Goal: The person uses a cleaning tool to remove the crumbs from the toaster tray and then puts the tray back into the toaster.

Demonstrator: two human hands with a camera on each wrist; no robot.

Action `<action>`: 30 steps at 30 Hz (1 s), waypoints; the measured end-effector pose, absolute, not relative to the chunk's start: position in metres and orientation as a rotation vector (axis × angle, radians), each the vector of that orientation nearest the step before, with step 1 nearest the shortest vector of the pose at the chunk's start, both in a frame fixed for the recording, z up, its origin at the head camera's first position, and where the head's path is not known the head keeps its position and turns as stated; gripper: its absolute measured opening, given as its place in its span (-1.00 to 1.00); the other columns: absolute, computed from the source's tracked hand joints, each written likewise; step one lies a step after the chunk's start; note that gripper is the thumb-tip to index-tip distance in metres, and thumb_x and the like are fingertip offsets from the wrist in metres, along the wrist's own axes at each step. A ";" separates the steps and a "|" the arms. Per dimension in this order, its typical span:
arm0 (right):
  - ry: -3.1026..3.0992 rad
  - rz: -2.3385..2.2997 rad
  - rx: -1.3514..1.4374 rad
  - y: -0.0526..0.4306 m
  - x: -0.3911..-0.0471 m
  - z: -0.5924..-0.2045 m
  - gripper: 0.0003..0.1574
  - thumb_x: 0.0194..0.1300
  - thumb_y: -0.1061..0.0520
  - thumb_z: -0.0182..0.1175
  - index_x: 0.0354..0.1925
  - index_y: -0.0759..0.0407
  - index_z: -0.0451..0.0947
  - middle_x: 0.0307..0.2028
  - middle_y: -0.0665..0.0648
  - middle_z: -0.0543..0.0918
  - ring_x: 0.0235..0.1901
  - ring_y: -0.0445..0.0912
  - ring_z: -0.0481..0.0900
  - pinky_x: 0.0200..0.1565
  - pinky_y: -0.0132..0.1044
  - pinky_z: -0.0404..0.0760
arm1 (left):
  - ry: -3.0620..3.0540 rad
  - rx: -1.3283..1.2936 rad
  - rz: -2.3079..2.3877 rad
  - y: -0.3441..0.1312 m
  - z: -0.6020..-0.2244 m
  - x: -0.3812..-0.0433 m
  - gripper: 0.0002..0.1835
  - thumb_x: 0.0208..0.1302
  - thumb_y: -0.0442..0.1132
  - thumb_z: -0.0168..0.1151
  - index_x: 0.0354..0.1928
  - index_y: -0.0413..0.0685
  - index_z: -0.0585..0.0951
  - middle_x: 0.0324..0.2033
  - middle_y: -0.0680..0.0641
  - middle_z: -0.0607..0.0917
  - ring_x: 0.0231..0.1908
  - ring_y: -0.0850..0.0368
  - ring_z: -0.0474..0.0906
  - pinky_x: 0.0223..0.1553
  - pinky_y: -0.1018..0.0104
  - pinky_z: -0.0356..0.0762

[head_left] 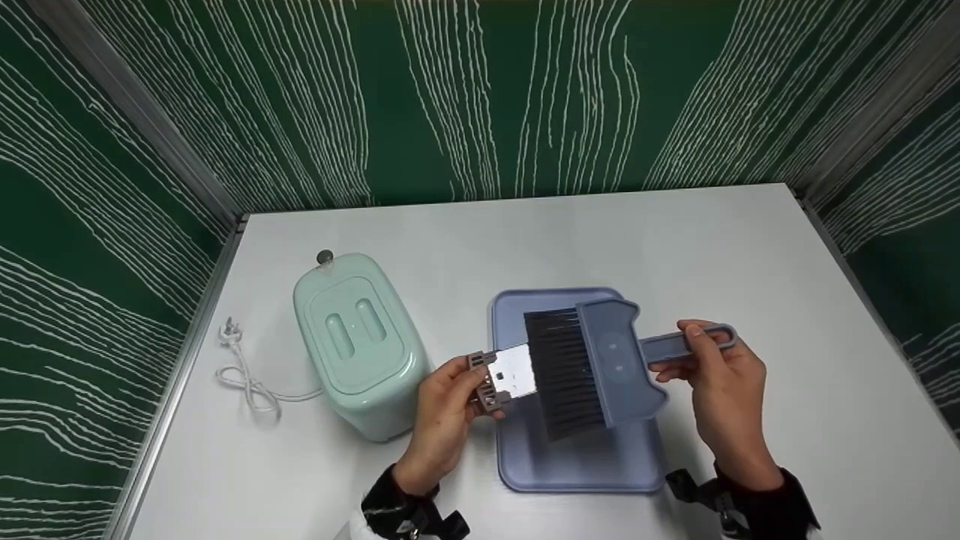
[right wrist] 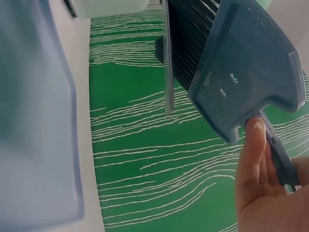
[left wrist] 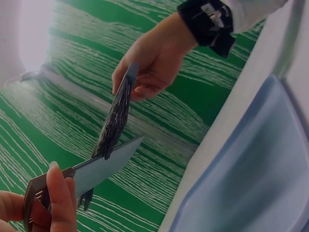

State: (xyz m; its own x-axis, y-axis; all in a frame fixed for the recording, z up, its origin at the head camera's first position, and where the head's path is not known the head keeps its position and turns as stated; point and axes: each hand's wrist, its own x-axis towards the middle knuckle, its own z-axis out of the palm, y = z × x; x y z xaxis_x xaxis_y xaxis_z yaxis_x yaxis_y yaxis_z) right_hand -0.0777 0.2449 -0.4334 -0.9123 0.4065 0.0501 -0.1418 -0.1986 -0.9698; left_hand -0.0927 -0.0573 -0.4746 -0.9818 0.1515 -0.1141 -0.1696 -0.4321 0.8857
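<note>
In the head view my left hand (head_left: 442,420) pinches a flat, pale silvery plate (head_left: 514,371) by its brown slotted end piece (head_left: 487,394). With my right hand (head_left: 727,390) I hold a blue-grey hand brush (head_left: 619,364) by its looped handle. Its dark bristles (head_left: 562,371) overlap the plate's far end. The left wrist view shows the bristles right at the upper face of the plate (left wrist: 104,166). Both things are held up over a blue-lavender tray (head_left: 517,469). In the right wrist view, thumb and fingers pinch the brush handle (right wrist: 277,150).
A mint-green appliance (head_left: 360,322) with two oval ridges on top stands to the left of the tray. Its white cord and plug (head_left: 251,386) lie on the white table (head_left: 420,247). Green panels with white wavy lines (head_left: 510,97) enclose the table.
</note>
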 end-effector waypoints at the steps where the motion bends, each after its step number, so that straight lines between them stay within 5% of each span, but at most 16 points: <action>1: -1.721 2.165 -0.308 0.246 -0.078 -0.433 -0.67 0.58 0.14 0.17 -0.01 0.47 0.56 -0.38 0.28 0.73 -0.55 -0.02 0.72 -0.46 -0.28 0.71 | 1.553 -0.026 2.511 -0.057 -0.475 -0.093 -0.73 0.49 -0.40 0.13 0.06 -0.54 0.55 -0.24 -0.26 0.74 -0.43 0.06 0.70 -0.45 0.31 0.70; 30: -1.662 2.160 -0.356 0.261 -0.083 -0.429 -0.71 0.56 0.19 0.18 -0.05 0.48 0.59 -0.39 0.29 0.72 -0.59 -0.01 0.70 -0.49 -0.28 0.70 | 1.575 -0.070 2.543 -0.055 -0.468 -0.089 -0.73 0.48 -0.41 0.12 0.06 -0.54 0.55 -0.25 -0.26 0.76 -0.44 0.09 0.68 -0.47 0.33 0.68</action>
State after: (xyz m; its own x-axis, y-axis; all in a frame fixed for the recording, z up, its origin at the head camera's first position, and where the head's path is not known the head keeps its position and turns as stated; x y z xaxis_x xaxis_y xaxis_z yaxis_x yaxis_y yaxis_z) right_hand -0.0834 0.2605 -0.4293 -0.8912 0.4521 0.0358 -0.1505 -0.2203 -0.9638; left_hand -0.0886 -0.0554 -0.4678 -0.9877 0.1023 -0.1184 -0.1516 -0.4379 0.8862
